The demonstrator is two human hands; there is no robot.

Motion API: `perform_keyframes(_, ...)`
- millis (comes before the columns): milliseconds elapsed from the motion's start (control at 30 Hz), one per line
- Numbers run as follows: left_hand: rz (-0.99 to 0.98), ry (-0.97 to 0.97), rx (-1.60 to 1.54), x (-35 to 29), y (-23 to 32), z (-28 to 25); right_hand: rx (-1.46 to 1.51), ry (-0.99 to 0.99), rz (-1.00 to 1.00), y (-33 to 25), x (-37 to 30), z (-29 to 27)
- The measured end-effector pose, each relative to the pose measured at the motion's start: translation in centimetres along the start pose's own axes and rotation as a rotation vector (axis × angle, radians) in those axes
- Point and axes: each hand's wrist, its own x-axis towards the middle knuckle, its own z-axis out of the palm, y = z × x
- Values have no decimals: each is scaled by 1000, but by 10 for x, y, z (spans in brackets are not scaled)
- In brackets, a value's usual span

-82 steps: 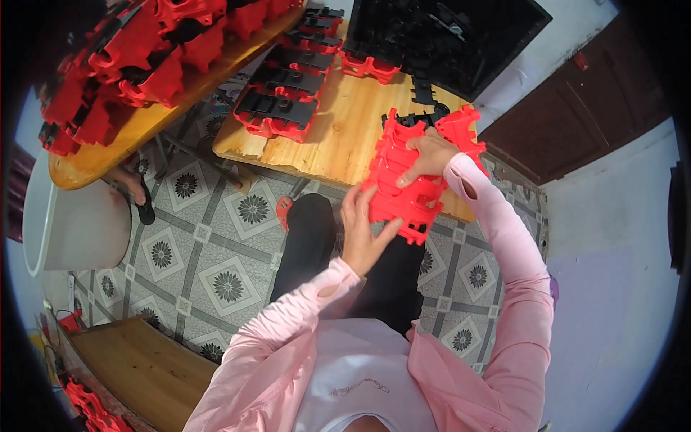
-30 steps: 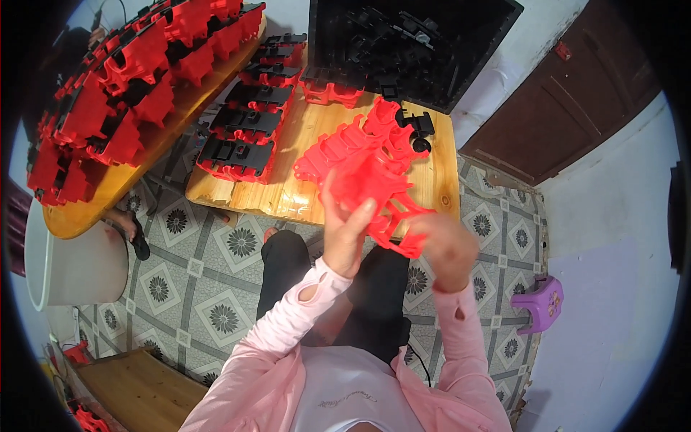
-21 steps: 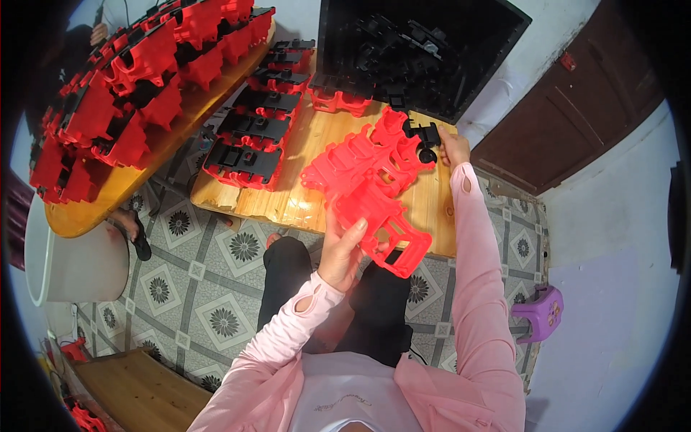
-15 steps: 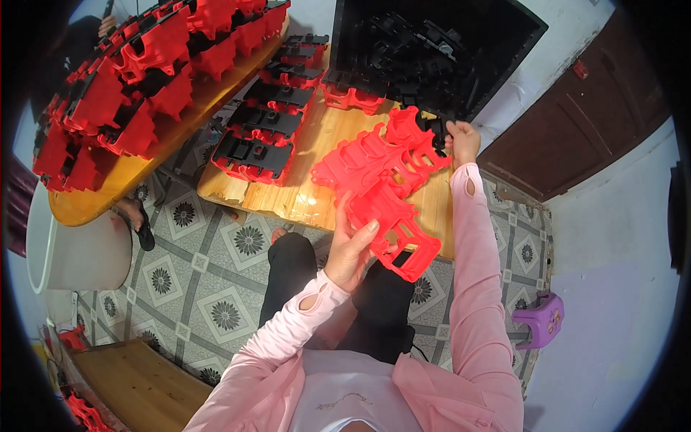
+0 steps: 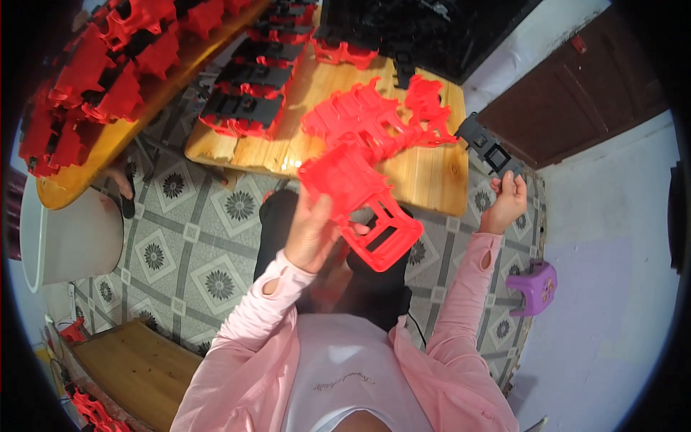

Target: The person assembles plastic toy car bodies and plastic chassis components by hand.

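My left hand (image 5: pixel 311 229) grips a red plastic frame (image 5: pixel 344 180) with cut-out openings, held tilted over my lap at the table's near edge. Out to the right of the table, my right hand (image 5: pixel 506 204) pinches the end of a flat black plastic plate (image 5: pixel 489 146) that has a square opening. Beyond the held frame, several loose red frames (image 5: pixel 349 115) lie in a heap on the wooden table (image 5: pixel 443 180). Red frames with black plates on them (image 5: pixel 239 108) stand in a row along the table's left side.
A large black bin (image 5: pixel 425 36) stands at the table's far end. On the left, a second wooden table (image 5: pixel 75 183) carries stacked red-and-black pieces (image 5: pixel 86 72). A white tub (image 5: pixel 68 237) sits below it. A purple stool (image 5: pixel 533 288) is by the right wall.
My right hand has drawn a black plate away from the table's far right, bringing it nearer and further right. My left hand has shifted slightly left with the red frame.
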Motion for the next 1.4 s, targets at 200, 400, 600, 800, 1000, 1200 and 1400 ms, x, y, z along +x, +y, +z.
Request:
perform_keyframes(200,-102,67,-87,-32,-5,-29,151,97,234,29,0,-52)
perform_keyframes(400,-101,75,-31,-46,-19,-25,281,152,405,57,-28,-18)
perform_keyframes(600,-122,61,-11,-54,-20,-19,353,-26,437,78,-12,73)
perform_keyframes(800,-98,88,-26,-65,-15,-30,456,-76,309,53,4,67)
perform_keyframes(1000,-129,99,-30,-73,-11,-47,51,-393,455,48,17,-14)
perform_keyframes(1200,-170,85,-33,-70,-18,-36,-387,-702,497,73,33,5)
perform_keyframes(1400,-159,124,68,-75,-17,-29,-584,-570,-312,20,-8,27)
